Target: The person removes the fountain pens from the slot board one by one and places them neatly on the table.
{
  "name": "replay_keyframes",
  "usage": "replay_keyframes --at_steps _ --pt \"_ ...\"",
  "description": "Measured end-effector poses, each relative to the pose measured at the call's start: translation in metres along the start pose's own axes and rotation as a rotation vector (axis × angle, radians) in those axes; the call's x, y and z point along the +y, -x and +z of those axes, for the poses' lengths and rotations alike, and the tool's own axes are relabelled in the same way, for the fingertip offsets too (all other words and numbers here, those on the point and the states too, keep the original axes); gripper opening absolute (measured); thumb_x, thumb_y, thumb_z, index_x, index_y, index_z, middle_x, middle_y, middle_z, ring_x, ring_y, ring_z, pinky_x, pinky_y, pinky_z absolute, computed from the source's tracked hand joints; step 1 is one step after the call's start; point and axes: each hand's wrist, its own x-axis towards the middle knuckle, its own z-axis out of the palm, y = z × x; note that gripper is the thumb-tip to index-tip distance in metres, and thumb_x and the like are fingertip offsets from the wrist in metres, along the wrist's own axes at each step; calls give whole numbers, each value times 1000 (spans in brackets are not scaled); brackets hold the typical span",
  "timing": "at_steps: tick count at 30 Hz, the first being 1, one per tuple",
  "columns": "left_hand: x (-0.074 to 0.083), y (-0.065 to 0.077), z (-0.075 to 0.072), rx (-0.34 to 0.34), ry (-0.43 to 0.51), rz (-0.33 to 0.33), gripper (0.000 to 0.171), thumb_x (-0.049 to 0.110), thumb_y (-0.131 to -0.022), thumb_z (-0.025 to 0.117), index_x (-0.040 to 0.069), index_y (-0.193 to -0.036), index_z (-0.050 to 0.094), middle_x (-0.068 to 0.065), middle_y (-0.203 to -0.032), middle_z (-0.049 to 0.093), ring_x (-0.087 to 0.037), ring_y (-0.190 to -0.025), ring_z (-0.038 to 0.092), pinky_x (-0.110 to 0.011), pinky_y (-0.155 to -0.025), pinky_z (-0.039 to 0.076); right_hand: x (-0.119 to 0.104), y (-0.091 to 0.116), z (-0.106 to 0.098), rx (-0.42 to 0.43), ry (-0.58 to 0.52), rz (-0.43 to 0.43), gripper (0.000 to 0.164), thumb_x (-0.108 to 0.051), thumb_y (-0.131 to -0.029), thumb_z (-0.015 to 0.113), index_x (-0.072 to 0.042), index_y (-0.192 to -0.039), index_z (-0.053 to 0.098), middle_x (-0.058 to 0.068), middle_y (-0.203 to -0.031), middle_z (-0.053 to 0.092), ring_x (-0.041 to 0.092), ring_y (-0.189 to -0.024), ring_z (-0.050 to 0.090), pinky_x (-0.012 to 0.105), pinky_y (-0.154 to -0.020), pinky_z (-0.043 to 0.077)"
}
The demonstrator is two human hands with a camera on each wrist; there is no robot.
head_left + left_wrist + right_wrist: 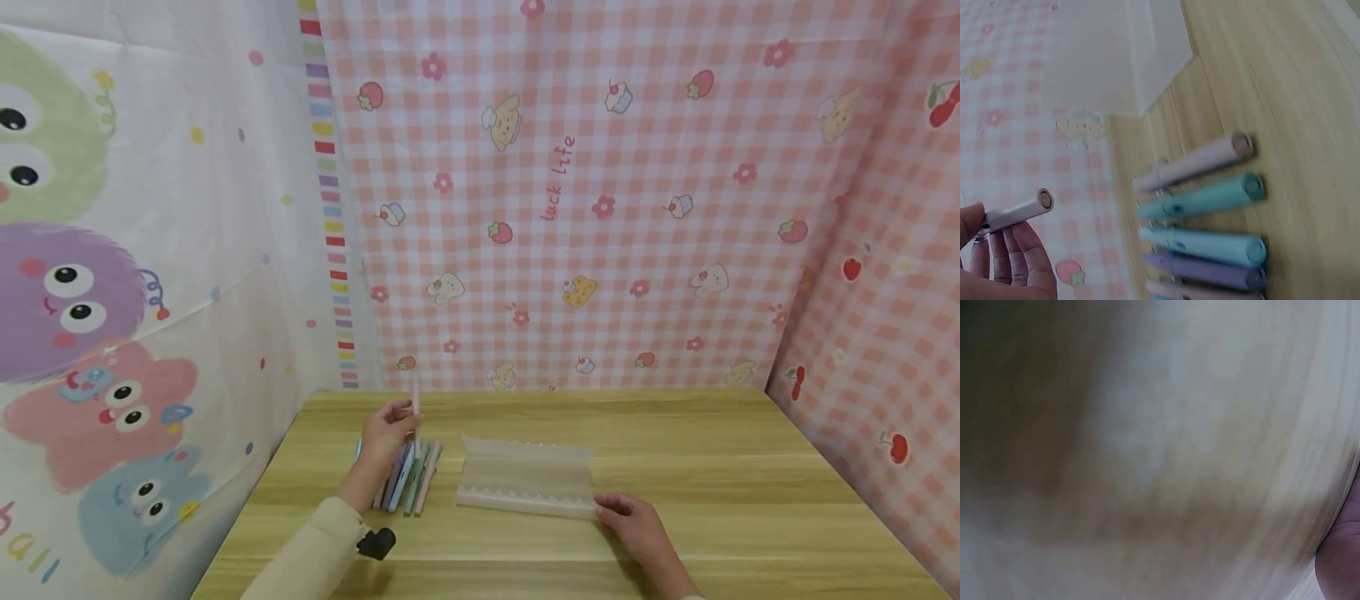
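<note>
In the head view my left hand (386,437) pinches a pale pinkish-white pen (416,400), raised above a row of pens. The left wrist view shows that pen (1019,211) between thumb and fingers, its round end tilted outward. Below lie several clipped pens side by side: a pink pen (1194,164), a green pen (1204,197), a light blue pen (1207,245), a purple pen (1207,269) and others partly cut off. My right hand (637,529) holds the near right corner of a translucent plastic pouch (525,473) with a scalloped inner edge. The right wrist view is mostly blurred.
The wooden table (712,467) carries the pouch to the right of the pens. Behind it hangs a pink checked cloth (570,250), with a cartoon-printed cloth (225,333) at the left and another checked cloth (885,333) at the right.
</note>
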Motion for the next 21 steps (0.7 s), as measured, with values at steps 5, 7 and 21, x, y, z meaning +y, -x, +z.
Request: replay_keyframes --at_steps 5,7,21 --pt "-5 -7 -31 22 -33 -12 39 1 -92 67 -6 -130 57 -8 -103 63 -10 -81 62 -29 -76 55 -1 0 -1 -3 1 7 19 1 -91 67 11 -107 69 14 -100 70 17 -86 64 31 -74 56" --pt "-6 -10 -45 42 -51 -20 41 2 -92 68 -5 -131 57 -5 -102 64 -7 -80 62 -27 -75 55 -1 0 -1 -6 -2 9 19 0 -91 67 11 -107 69 15 -100 70 18 -87 64 31 -74 56" --pt "-21 -18 -115 38 -146 -86 45 0 -93 65 -13 -134 50 -4 -92 65 -11 -80 63 -24 -74 55 0 -1 0 -10 3 18 19 1 -91 67 11 -107 69 14 -101 69 17 -87 63 31 -74 56"
